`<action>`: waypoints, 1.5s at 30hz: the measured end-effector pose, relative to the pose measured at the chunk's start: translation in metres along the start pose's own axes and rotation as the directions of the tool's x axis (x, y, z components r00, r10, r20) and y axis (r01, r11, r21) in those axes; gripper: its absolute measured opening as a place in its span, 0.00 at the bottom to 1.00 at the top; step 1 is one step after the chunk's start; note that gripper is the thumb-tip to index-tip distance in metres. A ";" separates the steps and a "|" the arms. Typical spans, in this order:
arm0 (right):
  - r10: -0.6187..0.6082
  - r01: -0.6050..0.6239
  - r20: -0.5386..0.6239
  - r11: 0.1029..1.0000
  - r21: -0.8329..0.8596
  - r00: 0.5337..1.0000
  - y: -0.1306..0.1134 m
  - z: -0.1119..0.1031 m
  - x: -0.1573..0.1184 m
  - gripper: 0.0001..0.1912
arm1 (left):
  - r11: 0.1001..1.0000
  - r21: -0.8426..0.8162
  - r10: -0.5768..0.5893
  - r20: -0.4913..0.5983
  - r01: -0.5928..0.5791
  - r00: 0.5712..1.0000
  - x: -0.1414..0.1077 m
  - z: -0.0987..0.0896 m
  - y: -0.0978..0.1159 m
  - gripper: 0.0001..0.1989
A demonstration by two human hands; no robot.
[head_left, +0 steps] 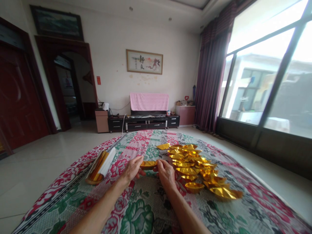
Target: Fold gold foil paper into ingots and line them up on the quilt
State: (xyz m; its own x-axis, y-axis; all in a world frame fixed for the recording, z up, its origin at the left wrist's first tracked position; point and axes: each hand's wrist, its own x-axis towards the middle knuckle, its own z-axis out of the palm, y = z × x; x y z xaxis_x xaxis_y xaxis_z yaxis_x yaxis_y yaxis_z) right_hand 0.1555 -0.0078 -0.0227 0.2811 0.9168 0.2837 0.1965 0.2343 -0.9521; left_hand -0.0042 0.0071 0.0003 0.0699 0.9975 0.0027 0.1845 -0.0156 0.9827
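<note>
Between my two hands is a folded gold paper ingot [149, 165], held level just above the flowered cloth. My left hand [133, 169] pinches its left end, and my right hand [166, 173] grips its right end. Just right of my right hand, rows of finished gold paper ingots [187, 170] lie on the cloth, several of them overlapping. A flatter gold piece [163, 146] rests at the far left of those rows. To the left of my left hand lies a curled stack of gold and white paper sheets [99, 165].
A patterned cloth [136, 214] covers the rounded surface before me. Farther off stand a low black cabinet [146, 123] and a screen under a pink cover [149, 101]. Large windows [255, 81] and a purple curtain [211, 74] are on the right, doorways on the left.
</note>
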 end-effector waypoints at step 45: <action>-0.141 0.130 -0.198 0.989 -0.063 0.970 0.002 0.000 -0.002 0.19 | 0.606 0.694 0.439 0.115 -0.388 0.891 0.100 0.034 0.012 0.11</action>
State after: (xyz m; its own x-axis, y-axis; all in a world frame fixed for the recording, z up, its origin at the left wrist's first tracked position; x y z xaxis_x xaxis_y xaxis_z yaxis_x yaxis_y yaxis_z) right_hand 0.1555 -0.0092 -0.0255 0.4308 0.7925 0.4316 0.2907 0.3309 -0.8978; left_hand 0.0387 0.1038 0.0061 0.2557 0.8743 0.4125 0.7654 -0.4438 0.4661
